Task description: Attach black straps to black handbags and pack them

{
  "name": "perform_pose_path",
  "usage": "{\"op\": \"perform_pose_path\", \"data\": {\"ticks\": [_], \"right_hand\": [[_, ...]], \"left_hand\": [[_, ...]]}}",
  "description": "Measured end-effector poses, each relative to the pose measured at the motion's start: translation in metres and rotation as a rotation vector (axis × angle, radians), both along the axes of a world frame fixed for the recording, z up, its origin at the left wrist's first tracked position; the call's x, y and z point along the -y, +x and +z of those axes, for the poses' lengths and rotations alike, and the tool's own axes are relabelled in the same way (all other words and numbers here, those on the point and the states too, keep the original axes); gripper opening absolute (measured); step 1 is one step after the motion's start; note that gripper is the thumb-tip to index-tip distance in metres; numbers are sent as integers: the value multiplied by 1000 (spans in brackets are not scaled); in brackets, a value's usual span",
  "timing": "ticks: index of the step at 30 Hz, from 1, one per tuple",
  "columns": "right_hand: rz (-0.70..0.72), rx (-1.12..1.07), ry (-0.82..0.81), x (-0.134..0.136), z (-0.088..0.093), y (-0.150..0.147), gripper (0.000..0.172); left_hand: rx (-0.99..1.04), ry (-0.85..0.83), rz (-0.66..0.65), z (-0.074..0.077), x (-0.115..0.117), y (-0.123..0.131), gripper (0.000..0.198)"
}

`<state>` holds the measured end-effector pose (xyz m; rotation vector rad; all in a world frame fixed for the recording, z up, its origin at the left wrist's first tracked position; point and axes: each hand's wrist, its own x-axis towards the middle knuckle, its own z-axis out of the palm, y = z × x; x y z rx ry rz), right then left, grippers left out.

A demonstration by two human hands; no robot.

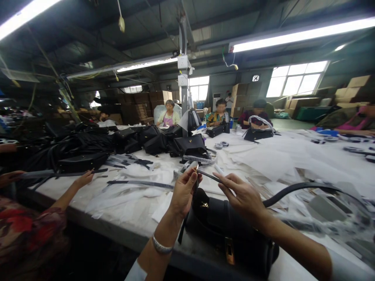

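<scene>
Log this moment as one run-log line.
Left grip: pinching gold-coloured metal fitting | Right grip: holding narrow black strap | Black handbag: below both grips, gold-coloured clasp showing

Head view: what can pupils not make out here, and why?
In the head view:
Gold metal piece: lower part hidden by the left hand.
Thin dark strap: runs out of sight under the right hand.
Nearest black bag: partly hidden by the right forearm.
Co-worker in floral clothing: cut off by the left edge.
Gold emblem on a farther bag: too small to read.
</scene>
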<state>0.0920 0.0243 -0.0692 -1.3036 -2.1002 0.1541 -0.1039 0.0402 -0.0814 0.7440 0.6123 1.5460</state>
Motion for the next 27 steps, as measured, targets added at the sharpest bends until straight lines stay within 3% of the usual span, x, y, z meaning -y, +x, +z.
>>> {"op": "perform_pose_path", "data": {"ticks": [6, 11, 14, 17, 19, 23, 27], "right_hand": [[83, -125, 55, -1, -1, -10, 37], [232, -309, 60, -6, 2, -25, 36], [211, -393, 61, -7, 11, -35, 49], [181, -320, 39, -7, 21, -43, 60], [180, -236, 38, -10, 25, -45, 53], [243, -243, 100, -19, 30, -47, 21], [352, -311, 99, -18, 54, -53, 22]], "left_hand": [[60, -30, -60, 1, 3, 0, 43], [-22, 13, -146, 0, 9, 4, 35], [-148, 116, -159, 0, 13, 9, 34], [-255, 168, -72, 2, 12, 10, 33], [-311, 179, -5, 3, 10, 9, 34], [-433, 208, 13, 3, 7, 12, 39], [-552, 184, -5, -2, 5, 21, 35]]}}
